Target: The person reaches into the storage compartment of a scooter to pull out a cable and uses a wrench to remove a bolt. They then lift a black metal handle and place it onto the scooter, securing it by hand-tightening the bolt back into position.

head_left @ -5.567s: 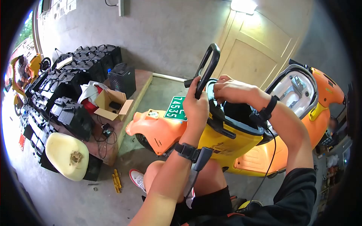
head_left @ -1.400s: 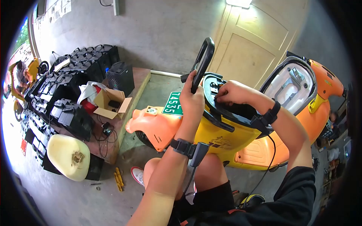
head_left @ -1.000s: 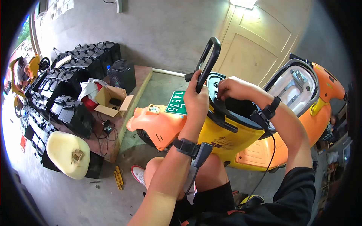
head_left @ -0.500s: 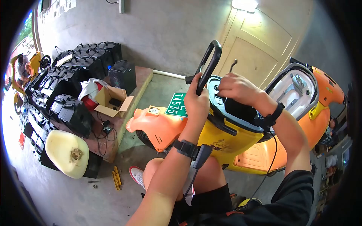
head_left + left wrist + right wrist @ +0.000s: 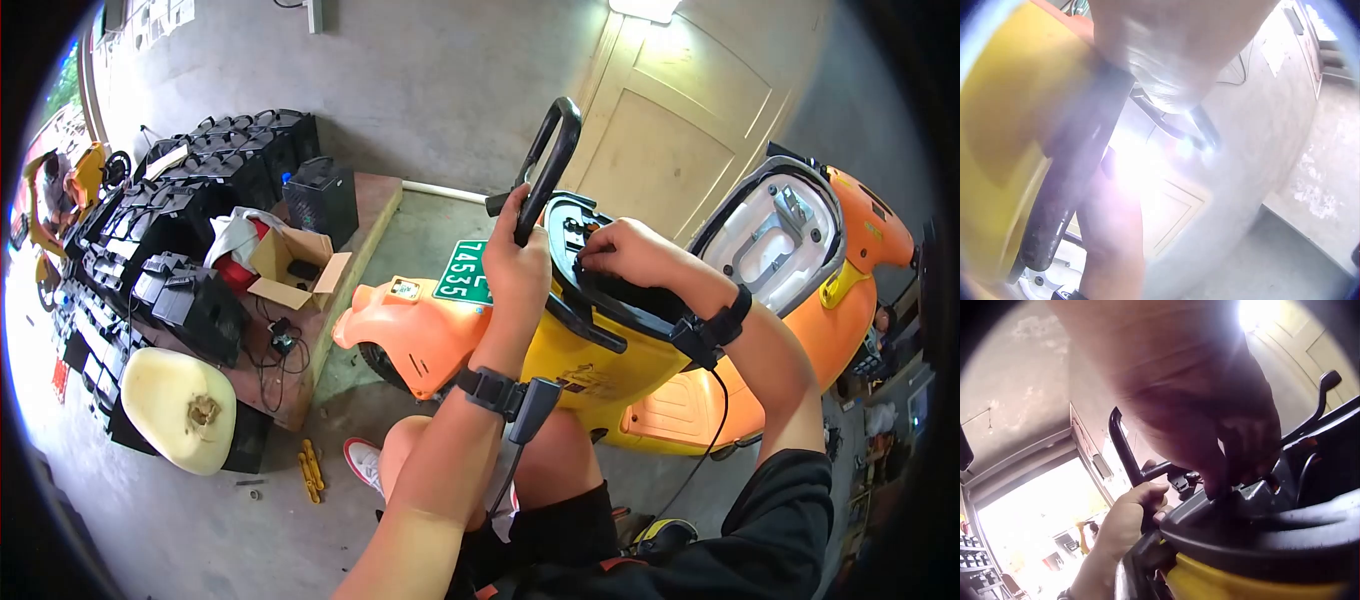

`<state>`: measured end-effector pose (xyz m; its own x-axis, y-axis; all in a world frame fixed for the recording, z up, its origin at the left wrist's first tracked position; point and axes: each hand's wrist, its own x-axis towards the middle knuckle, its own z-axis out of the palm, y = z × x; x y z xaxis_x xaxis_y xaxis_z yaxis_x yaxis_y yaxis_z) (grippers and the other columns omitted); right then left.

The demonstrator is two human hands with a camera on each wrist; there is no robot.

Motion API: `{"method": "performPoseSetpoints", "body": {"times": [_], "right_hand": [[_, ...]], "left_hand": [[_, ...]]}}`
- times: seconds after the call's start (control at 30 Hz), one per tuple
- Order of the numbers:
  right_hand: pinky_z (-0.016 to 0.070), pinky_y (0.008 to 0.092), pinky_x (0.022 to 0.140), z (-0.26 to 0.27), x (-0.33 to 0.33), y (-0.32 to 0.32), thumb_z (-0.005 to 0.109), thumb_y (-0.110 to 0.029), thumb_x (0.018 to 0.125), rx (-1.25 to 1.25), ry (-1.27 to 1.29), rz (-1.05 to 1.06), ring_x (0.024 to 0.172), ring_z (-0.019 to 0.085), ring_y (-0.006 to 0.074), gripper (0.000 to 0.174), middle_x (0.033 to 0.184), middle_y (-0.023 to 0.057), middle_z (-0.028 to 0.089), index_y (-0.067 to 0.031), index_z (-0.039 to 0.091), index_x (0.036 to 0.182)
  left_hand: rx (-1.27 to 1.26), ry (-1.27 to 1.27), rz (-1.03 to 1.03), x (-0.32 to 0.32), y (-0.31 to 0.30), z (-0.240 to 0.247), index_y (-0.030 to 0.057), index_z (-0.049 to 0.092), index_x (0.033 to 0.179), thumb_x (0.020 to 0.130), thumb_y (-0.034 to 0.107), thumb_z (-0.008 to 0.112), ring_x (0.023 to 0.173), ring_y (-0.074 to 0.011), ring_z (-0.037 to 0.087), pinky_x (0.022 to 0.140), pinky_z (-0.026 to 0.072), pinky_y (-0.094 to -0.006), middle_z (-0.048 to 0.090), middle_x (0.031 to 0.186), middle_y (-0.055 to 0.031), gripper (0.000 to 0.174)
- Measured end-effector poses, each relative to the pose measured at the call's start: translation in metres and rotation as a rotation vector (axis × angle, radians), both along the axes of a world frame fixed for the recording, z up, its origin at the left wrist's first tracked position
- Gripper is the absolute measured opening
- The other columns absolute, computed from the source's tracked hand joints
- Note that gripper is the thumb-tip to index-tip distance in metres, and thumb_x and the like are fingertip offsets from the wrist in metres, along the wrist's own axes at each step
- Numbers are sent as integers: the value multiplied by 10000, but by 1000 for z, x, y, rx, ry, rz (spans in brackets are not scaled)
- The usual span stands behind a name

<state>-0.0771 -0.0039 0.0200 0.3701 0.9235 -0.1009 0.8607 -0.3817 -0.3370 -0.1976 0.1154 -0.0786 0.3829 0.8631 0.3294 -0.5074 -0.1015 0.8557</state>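
Note:
In the head view my left hand [image 5: 518, 262] grips the black tubular rail [image 5: 553, 170] behind the yellow scooter body [image 5: 610, 365]. My right hand [image 5: 635, 255] is bent over the opened under-seat compartment [image 5: 568, 215], fingertips low at its near end. From the right wrist view, the right fingers [image 5: 1250, 440] pinch a thin black bent rod [image 5: 1321, 406] whose flared end points up to the right; its lower end is hidden by the fingers. The left hand [image 5: 1125, 515] shows beside the compartment rim [image 5: 1191, 540]. The left wrist view is washed out by glare.
The raised seat lid [image 5: 770, 235] tilts back on the right. To the left are rows of black batteries [image 5: 185, 215], an open cardboard box [image 5: 290, 262], a cable [image 5: 283, 345] and a cream seat pad [image 5: 180, 410]. Yellow pieces [image 5: 310, 472] lie on the floor.
The rod that stood upright above my right hand half a second ago no longer shows there, and that hand has turned and sits slightly lower. My left hand keeps its grip on the rail.

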Motion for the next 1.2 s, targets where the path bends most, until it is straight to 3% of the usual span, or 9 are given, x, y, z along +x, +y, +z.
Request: {"method": "performPoseSetpoints", "body": {"times": [0.07, 0.13, 0.53, 0.6, 0.73, 0.83, 1.07, 1.13, 1.2], "right_hand": [[540, 380, 735, 2, 1, 3, 743, -234, 902, -24, -6, -6, 757, 692, 254, 222, 849, 155, 738, -52, 780, 1023], [539, 375, 709, 2, 1, 4, 746, -237, 898, -48, -13, -9, 723, 684, 244, 223, 823, 156, 731, -52, 781, 1016], [527, 337, 604, 6, 0, 11, 754, -243, 877, -156, 50, -108, 603, 653, 163, 222, 737, 101, 717, -64, 797, 1000], [533, 337, 619, 2, 8, 12, 752, -234, 878, -103, 20, 19, 629, 669, 164, 215, 743, 102, 720, -59, 795, 996], [545, 383, 774, -2, 22, 15, 757, -151, 852, -38, -84, 251, 834, 724, 273, 198, 885, 145, 755, -32, 771, 1009], [540, 408, 816, 1, 20, 22, 751, -88, 825, -70, -149, 317, 910, 712, 317, 185, 940, 157, 747, -12, 758, 993], [522, 402, 847, 1, 27, 28, 725, 1, 790, 26, -241, 582, 910, 666, 322, 117, 895, 126, 679, -17, 725, 905], [527, 425, 827, 0, 30, 28, 735, -30, 806, 71, -183, 613, 909, 672, 345, 114, 921, 147, 686, -18, 725, 919], [530, 427, 817, 1, 31, 28, 749, -52, 801, 131, -259, 667, 910, 671, 348, 143, 928, 138, 687, -31, 725, 940]], "left_hand": [[36, -17, 23, 0, 0, 0, 40, 612, 1378, 943, -54, 566, 630, -26, 472, 535, 387, -214, 538, 851, 41, 448], [-14, 10, -25, -2, 1, 0, 86, 621, 1382, 903, -32, 574, 659, -78, 501, 608, 438, -255, 655, 858, -33, 496], [-54, 32, -68, -4, 2, 0, 92, 618, 1390, 913, -14, 577, 676, -84, 518, 625, 450, -264, 664, 861, -55, 490], [-65, 47, -75, -5, 2, 0, 96, 619, 1390, 913, -12, 579, 677, -87, 522, 627, 451, -264, 666, 864, -54, 490], [-26, 67, -42, -4, 3, -1, 102, 618, 1393, 913, -11, 581, 678, -92, 531, 633, 455, -263, 670, 867, -53, 494], [-59, 25, -55, -3, 1, 0, 105, 618, 1395, 908, -11, 587, 680, -91, 531, 637, 457, -263, 669, 862, -57, 502], [-80, 85, -63, -5, 0, 1, 147, 625, 1395, 893, -16, 599, 650, -88, 528, 606, 457, -274, 663, 827, -64, 528], [-33, 27, -16, -1, -1, 1, 74, 602, 1397, 946, -42, 585, 530, -39, 472, 478, 388, -234, 528, 744, 39, 466], [-33, 29, -18, -1, -1, 0, 77, 603, 1397, 946, -43, 584, 525, -42, 473, 474, 388, -237, 529, 741, 36, 467]]}}
